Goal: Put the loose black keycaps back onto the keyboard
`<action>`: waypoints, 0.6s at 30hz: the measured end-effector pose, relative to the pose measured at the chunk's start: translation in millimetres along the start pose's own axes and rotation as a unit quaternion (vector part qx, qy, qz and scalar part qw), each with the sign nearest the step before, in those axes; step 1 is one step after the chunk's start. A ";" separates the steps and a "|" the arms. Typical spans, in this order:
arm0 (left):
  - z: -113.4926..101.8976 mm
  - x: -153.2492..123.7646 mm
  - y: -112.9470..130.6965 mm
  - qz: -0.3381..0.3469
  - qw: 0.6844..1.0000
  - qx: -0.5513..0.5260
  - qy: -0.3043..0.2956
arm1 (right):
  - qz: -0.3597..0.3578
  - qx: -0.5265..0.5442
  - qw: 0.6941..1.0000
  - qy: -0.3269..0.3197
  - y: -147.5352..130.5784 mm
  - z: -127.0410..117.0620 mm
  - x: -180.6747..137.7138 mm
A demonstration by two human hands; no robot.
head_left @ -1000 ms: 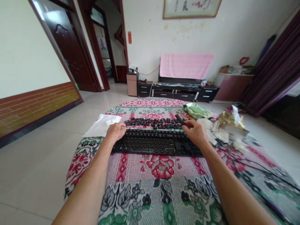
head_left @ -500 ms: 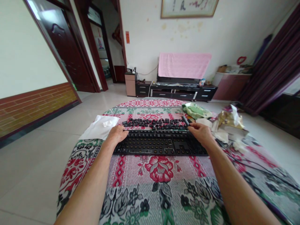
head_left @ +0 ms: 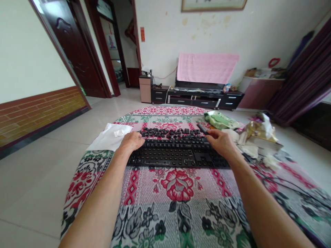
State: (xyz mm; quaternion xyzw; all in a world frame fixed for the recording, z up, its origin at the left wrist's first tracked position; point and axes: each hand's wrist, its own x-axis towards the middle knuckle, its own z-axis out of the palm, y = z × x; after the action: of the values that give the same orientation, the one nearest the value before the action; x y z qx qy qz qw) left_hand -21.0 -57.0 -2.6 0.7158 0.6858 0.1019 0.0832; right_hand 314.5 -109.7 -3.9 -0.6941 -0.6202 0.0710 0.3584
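Observation:
A black keyboard lies across the patterned tablecloth, many of its key places bare of caps and a few rows still capped. My left hand is closed at the keyboard's upper left corner, fingertips bent around its edge. Between the thumb and fingers of my right hand, above the keyboard's upper right part, is a long black bar-shaped keycap, tilted up to the left. Loose black keycaps are spread in a band just behind the keyboard. My right hand hides the keyboard's right end.
White paper with a crumpled tissue lies left of my left hand. At right are a green packet, crumpled tissues, a gold-coloured wrapper and a black cable. A low cabinet stands beyond the table.
The view has shifted slightly, so the room sits a little further right and higher. The long keycap now leans more to the left in my right hand. My left hand stays by the keyboard's corner.

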 end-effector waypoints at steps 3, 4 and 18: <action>-9.7 -4.9 5.7 0.047 0.993 -0.101 -0.026 | -0.139 0.060 0.984 -0.095 -41.4 20.0 -14.0; -13.2 -8.0 7.1 0.078 0.984 -0.152 -0.057 | -0.178 0.070 0.974 -0.122 -55.5 29.3 -20.4; -16.7 -25.6 -0.4 0.154 0.917 -0.196 -0.313 | -0.270 0.076 0.927 -0.249 -100.1 72.5 -60.5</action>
State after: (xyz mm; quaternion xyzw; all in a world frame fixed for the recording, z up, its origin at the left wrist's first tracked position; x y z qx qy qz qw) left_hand -26.7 -82.9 12.6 0.7773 0.4725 0.0164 0.4151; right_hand 180.7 -137.8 -19.4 -0.4305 -0.8464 0.1894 0.2497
